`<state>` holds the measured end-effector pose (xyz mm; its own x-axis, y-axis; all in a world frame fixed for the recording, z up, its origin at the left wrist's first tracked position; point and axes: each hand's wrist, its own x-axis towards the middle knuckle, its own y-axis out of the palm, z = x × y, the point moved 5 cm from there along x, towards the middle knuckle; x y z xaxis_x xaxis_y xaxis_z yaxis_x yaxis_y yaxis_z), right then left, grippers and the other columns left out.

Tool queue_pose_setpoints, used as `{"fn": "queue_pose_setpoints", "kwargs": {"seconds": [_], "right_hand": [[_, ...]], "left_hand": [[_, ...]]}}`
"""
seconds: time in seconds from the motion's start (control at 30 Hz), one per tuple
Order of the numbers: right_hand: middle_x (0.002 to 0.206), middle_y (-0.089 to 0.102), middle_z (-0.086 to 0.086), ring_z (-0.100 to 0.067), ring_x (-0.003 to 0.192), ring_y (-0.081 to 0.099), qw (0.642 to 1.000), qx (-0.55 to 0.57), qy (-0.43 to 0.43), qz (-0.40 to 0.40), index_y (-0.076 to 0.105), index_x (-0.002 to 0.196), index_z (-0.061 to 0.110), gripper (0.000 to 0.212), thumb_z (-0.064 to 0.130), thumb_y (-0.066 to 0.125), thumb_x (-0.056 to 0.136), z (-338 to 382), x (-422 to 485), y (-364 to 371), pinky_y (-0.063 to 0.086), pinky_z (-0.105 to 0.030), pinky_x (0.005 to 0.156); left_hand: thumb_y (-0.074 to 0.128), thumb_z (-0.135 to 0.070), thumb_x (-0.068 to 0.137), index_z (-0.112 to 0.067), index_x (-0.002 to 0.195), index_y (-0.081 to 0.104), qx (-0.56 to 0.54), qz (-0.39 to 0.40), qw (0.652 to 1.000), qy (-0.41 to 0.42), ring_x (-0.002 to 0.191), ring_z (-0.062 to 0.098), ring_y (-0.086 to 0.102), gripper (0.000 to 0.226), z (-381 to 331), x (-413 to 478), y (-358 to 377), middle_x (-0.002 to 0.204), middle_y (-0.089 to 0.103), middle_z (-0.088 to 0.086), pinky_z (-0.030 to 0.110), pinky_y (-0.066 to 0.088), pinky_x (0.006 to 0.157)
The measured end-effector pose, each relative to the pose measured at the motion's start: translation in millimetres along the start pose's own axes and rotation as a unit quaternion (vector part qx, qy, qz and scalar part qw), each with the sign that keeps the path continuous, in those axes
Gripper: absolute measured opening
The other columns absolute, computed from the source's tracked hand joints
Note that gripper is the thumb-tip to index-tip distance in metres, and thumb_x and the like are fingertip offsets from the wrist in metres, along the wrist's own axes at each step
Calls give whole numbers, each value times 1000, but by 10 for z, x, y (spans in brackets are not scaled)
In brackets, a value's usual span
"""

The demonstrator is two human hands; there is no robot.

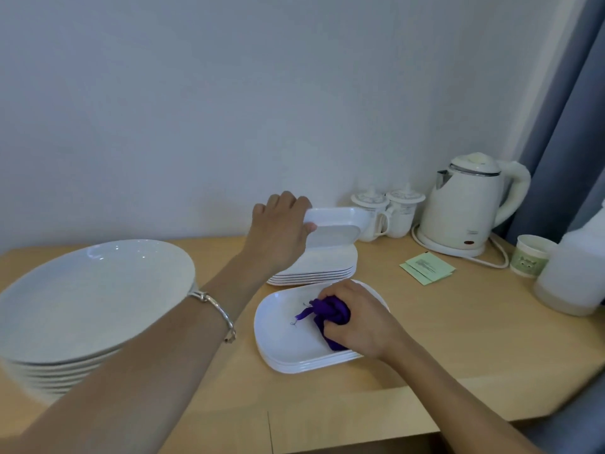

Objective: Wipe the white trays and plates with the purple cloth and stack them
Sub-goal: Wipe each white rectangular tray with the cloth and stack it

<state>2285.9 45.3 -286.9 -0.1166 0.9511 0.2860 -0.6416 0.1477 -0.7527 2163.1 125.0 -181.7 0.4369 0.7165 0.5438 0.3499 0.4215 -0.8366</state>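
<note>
Far left, near edge of the wooden table (442, 339): a tall stack of round white plates (95, 299), top plate bare.

The left arm reaches across it, a silver bracelet (216, 309) on the wrist. The left hand (281, 231) grasps a white tray (337, 224) by its left end, fingers curled over the rim, thumb beneath. The tray is held tilted above the far stack of trays (320, 267), by the wall; whether its lower edge touches that stack cannot be told.

Just in front lies a near stack of trays (288, 335). The right hand (357, 319) is clenched round the bunched purple cloth (327, 311), which rests on the right part of the top tray, a loose end trailing left.

Right of the far stack, against the wall: two lidded cups (386, 211), then a white electric kettle (468, 204) on its base. Green sachets (425, 268) lie flat in front. Further right stand a paper cup (532, 255) and a translucent container (569, 273), before a grey curtain (563, 126).
</note>
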Motion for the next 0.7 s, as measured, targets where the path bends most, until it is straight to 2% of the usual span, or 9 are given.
{"fn": "queue_pose_setpoints", "kwargs": {"seconds": [0.17, 0.27, 0.43, 0.53, 0.6, 0.67, 0.7], "right_hand": [[104, 51, 20, 3, 95, 45, 1000, 4, 7, 7, 61, 112, 27, 38, 22, 69, 75, -10, -4, 10, 31, -2, 79], [107, 52, 18, 1, 98, 45, 1000, 1, 8, 10, 60, 113, 28, 39, 22, 69, 76, -8, -3, 7, 31, -2, 81], [104, 50, 24, 8, 97, 45, 1000, 9, 10, 9, 59, 111, 31, 37, 22, 68, 76, -7, -9, 10, 32, -2, 81], [101, 48, 27, 9, 96, 45, 1000, 8, 14, 9, 58, 109, 33, 36, 24, 68, 75, -5, -13, 10, 33, -3, 80], [101, 48, 27, 7, 97, 45, 1000, 10, 18, 10, 58, 108, 35, 36, 25, 68, 75, -2, -15, 9, 34, -5, 80], [102, 48, 26, 7, 98, 45, 1000, 7, 20, 10, 58, 108, 35, 36, 26, 68, 75, 3, -13, 12, 34, -5, 80], [102, 49, 25, 7, 98, 45, 1000, 5, 20, 11, 58, 108, 35, 36, 27, 69, 74, 4, -10, 15, 34, -5, 80]], "left_hand": [[47, -15, 96, -14, 120, 57, -40, 49, 998, -1, 110, 27, 45, 26, 75, -237, 501, 117, 51, 6, 34, 32, 84], [45, -9, 95, -14, 115, 63, -94, 110, 989, -30, 109, 25, 48, 28, 110, -292, 702, 112, 53, 7, 34, 40, 85], [39, -16, 98, -12, 113, 65, -61, 206, 975, -54, 108, 28, 50, 30, 130, -314, 936, 112, 56, 10, 40, 44, 89], [34, -23, 100, -7, 111, 57, -46, 254, 964, -63, 109, 30, 52, 30, 129, -319, 1004, 113, 58, 11, 37, 39, 93], [33, -24, 101, -9, 122, 53, -74, 264, 959, -67, 119, 29, 48, 33, 128, -354, 1004, 125, 55, 10, 34, 33, 100], [33, -27, 103, -13, 144, 38, -106, 254, 959, -63, 140, 23, 28, 43, 120, -423, 949, 150, 37, 8, 33, 15, 113], [34, -28, 103, -16, 148, 31, -116, 235, 963, -57, 145, 19, 19, 47, 120, -464, 903, 156, 26, 6, 31, 7, 115]]}}
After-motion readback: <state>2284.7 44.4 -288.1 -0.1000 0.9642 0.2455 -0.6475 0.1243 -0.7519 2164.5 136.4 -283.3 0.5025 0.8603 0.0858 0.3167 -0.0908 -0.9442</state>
